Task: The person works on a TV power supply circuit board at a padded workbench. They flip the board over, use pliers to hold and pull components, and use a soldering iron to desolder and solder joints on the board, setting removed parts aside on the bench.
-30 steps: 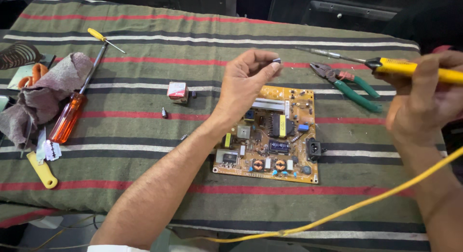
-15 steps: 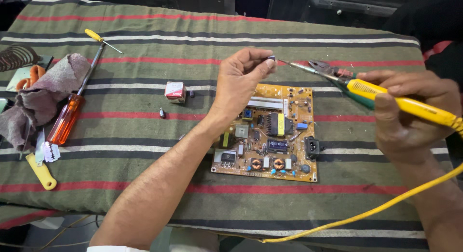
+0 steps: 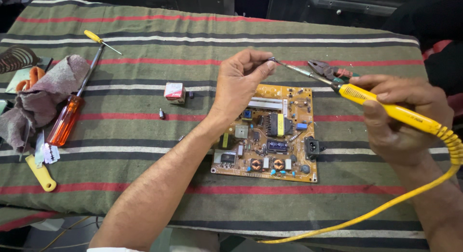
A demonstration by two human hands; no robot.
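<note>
While my left hand (image 3: 239, 83) pinched a small part (image 3: 271, 60), the iron (image 3: 386, 108) gripped in my right hand (image 3: 402, 119) pointed left, tip touching it above the board (image 3: 270, 136).

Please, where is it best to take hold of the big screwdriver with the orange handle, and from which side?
Probably grip the orange screwdriver by its thick translucent handle, coming from above on its right side. It lies flat on the striped cloth, and the grey rag crowds its left. The thin shaft offers poorer hold.

The yellow soldering iron (image 3: 386, 106) is being brought leftward by the right hand (image 3: 405, 119), its tip now meeting the left hand's fingertips (image 3: 263, 63).
</note>
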